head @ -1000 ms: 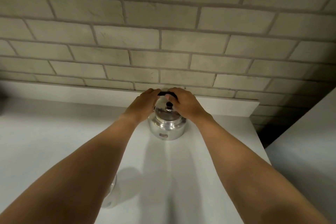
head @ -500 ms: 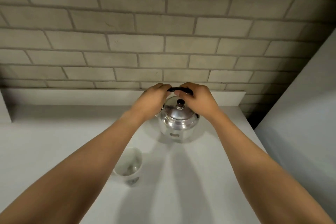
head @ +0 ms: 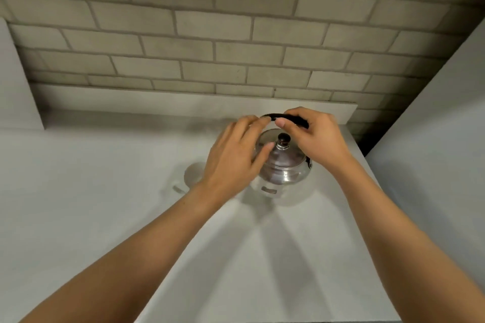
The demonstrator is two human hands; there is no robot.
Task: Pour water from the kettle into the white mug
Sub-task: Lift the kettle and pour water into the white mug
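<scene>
A shiny steel kettle [head: 284, 169] with a dark lid knob stands on the white counter [head: 105, 204] near its back right corner. My right hand [head: 319, 137] is closed around the kettle's black arched handle [head: 274, 115]. My left hand [head: 235, 158] lies against the kettle's left side with its fingers spread, fingertips at the handle's left end and thumb on the lid. The white mug [head: 191, 175] is blurred; it stands just left of the kettle, partly hidden behind my left hand and wrist.
A grey brick wall [head: 236, 47] rises behind a low white ledge [head: 157, 102] at the counter's back. A white panel [head: 441, 152] flanks the counter on the right, another [head: 15, 81] on the left. The counter's right edge runs close to the kettle.
My left hand has loosened from the handle and spread against the kettle's side. The right hand keeps its grip. The view has shifted, so the mug now shows left of the kettle.
</scene>
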